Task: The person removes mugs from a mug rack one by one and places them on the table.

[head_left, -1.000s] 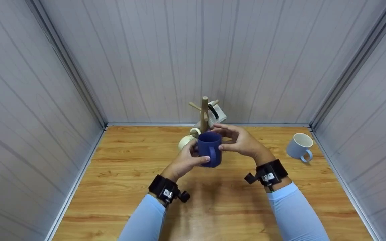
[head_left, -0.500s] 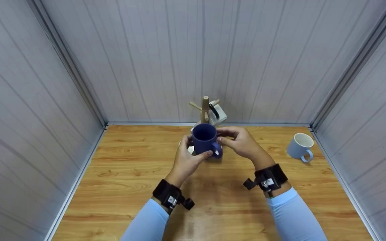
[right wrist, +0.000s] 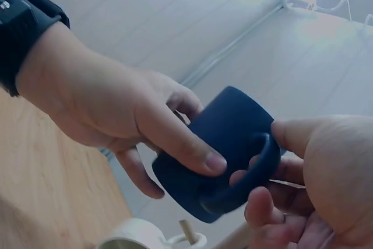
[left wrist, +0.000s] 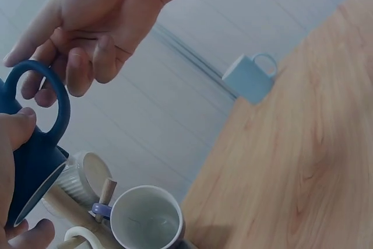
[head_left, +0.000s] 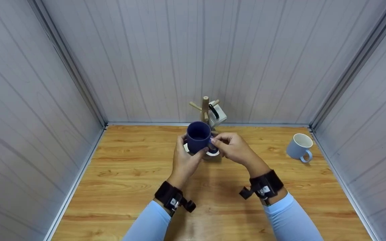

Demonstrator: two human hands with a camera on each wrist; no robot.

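**Dark blue mug held up in both my hands, just before the mug tree**

Head view: since half a second ago I have carried the dark blue mug (head_left: 198, 136) a little higher and to the left, and my right hand (head_left: 232, 149) has closed in on its handle. My left hand (head_left: 185, 160) wraps the mug's body from below and the left, thumb across the front. The mug sits upright, mouth up, directly in front of the wooden mug tree (head_left: 205, 109), hiding its lower part. A white mug (head_left: 218, 115) hangs on the tree behind. A light blue mug (head_left: 299, 146) stands well apart on the wooden table (head_left: 119, 180), off to the right.

Left wrist view: my left thumb rests by the mug's handle (left wrist: 42, 100), and my right hand's fingers (left wrist: 87, 62) curl just above that loop. Below, a pale mug (left wrist: 145, 221) hangs mouth outward on a peg.

Right wrist view: my left fingers clasp the mug's body (right wrist: 224, 144); my right fingertips (right wrist: 261, 208) pinch the handle.
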